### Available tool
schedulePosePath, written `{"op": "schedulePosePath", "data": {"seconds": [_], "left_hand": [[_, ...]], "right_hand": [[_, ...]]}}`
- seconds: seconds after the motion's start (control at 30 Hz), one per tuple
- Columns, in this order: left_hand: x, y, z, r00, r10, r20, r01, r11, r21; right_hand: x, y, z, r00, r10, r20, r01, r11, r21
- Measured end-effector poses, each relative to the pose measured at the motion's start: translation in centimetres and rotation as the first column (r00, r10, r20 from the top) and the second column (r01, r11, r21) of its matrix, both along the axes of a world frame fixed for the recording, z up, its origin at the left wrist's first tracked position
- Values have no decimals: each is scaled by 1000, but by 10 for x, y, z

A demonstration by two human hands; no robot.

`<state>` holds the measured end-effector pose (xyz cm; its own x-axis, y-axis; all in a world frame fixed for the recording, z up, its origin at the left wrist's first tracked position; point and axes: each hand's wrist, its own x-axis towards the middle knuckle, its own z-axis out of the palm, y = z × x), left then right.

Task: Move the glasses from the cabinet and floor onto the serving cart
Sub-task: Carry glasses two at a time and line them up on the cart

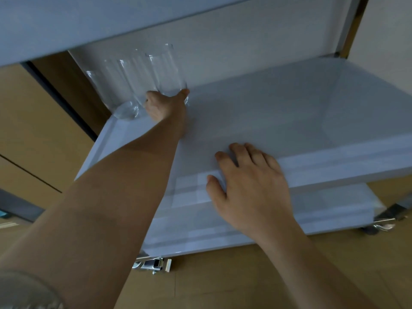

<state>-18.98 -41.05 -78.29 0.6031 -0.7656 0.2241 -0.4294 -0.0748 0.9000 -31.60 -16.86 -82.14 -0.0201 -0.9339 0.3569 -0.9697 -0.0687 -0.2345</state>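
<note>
Reaching far across the white middle shelf [267, 112] of the serving cart [347, 161], our left hand [163, 105] curls around the base of a tall clear glass [163, 70], thumb on its right side and fingers wrapped behind it. That glass stands upright at the far left corner of the shelf, close against the cart's pale back panel [245, 47]. Just to its left more clear glasses [120, 85] stand in a tight group, touching or nearly touching one another; blur keeps us from counting them. Our right hand [249, 186] lies flat on the near rim of the same shelf, fingers spread and relaxed, holding nothing, thumb hanging over the front edge. Below that rim the lower shelf [323, 210] shows, with metal casters [153, 264] under its near left and right corners, resting on the tan wooden floor [223, 286]. Above, the underside of the top shelf [89, 25] crosses the view. A brown cabinet front [33, 121] fills the left side.
</note>
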Motion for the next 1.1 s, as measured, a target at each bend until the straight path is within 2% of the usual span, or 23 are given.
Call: {"op": "schedulePosePath", "data": {"seconds": [0.33, 0.57, 0.8, 0.9, 0.97, 1.1], "left_hand": [[-4, -8, 1, 994, 19, 111, -23, 999, 32], [-6, -15, 0, 991, 37, 129, -40, 999, 18], [-2, -8, 1, 998, 0, 70, -3, 999, 45], [0, 10, 2, 992, -72, 103, 64, 994, 83], [1, 31, 3, 968, -166, 191, 148, 983, 105], [7, 90, -5, 809, -397, 434, 336, 917, 215]], "right_hand": [[1, 1, 0, 1000, -2, -1, 2, 1000, 10], [2, 1, -2, 1000, -11, 29, 12, 1000, -22], [0, 2, 2, 999, 3, 35, -2, 1000, -7], [0, 2, 3, 999, 5, 45, -5, 1000, -3], [-1, 0, 4, 999, 7, 42, -7, 1000, 11], [-3, 1, 7, 999, 30, 44, -33, 998, 60]]}}
